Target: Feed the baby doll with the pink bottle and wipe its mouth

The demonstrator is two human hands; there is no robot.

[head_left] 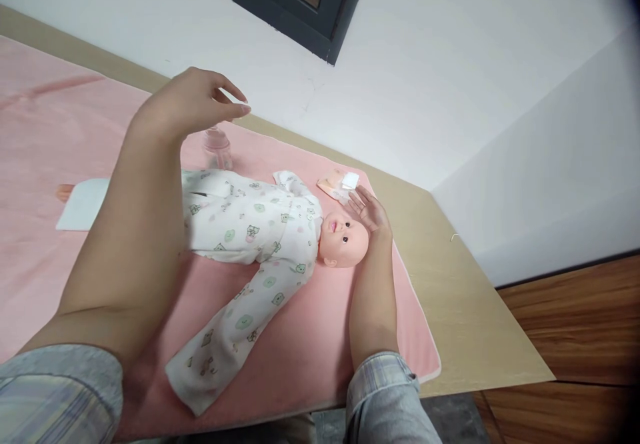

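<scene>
a baby doll point(345, 239) lies on its back on a pink blanket point(280, 377), its bald head toward the right and its body running left beneath the raised left forearm. it wears a white garment point(250, 221) printed with small animals and green shapes; the near sleeve point(230, 337) stretches down toward the blanket's close edge, and the far sleeve point(295, 184) lies bent on the other side. past the forearm, a pale cloth piece point(83, 205) covers part of a leg, with a foot point(63, 192) poking out.

the person's left grip point(195, 101) hangs in the air above the blanket, thumb and fingers curved toward each other; i cannot tell whether the tips meet or pinch something small. just below it stands a clear baby bottle point(218, 149) with a pink top. the right grip point(371, 212) is spread, palm up, just beside the crown of the doll's head, fingers reaching toward a small packet point(330, 184) with a white patch. whether the head rests against the wrist is unclear.

the blanket covers much of a pale wooden surface point(465, 324) set against a white wall point(400, 84), below a dark window frame point(325, 44).
</scene>
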